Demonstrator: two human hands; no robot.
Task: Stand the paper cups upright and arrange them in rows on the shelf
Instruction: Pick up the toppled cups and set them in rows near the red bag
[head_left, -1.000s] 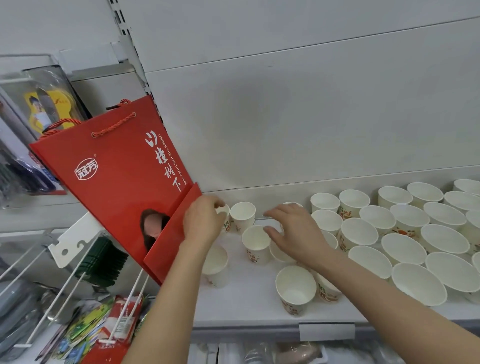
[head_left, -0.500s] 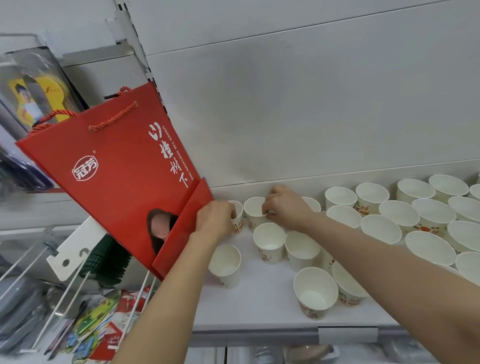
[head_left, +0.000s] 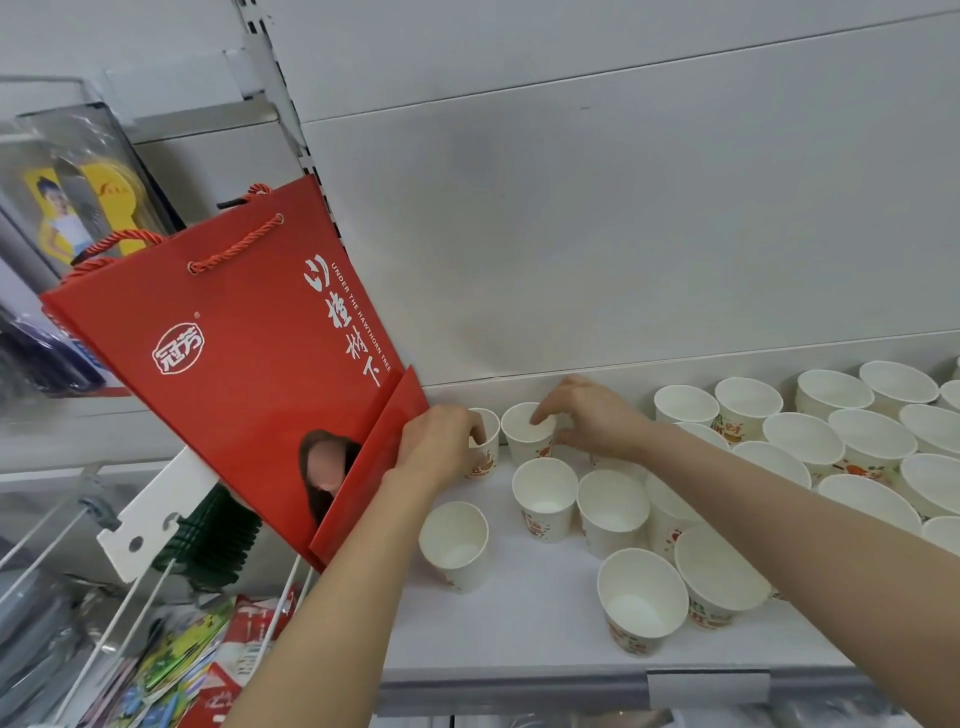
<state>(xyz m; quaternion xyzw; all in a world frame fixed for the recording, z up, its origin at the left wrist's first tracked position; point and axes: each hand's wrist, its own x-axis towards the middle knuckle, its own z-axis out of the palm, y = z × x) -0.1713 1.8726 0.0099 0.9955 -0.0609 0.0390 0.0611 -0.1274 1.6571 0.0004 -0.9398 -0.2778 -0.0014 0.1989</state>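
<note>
Paper cups, white with red and green printed patterns low on their sides, stand upright all over the white metal shelf. Nearest the front edge, one white cup stands just beside another, with a lone cup well to their left. Behind these runs a short row: one cup with its neighbour just beside it.

Further back, the person's left hand curls its fingers round the back-row cup closest to the glossy red paper gift bag with rope handles, which leans at the shelf's left end. The right hand reaches over from the right, its fingertips resting on the rim of the next back-row cup, thumb and fingers bent about it; whether it truly grips the cup I cannot tell. The two held cups stand just beside each other.

To the right, many more cups stand packed in rows toward the white back panel. Down to the left, colourful packets hang on white wire hooks.
</note>
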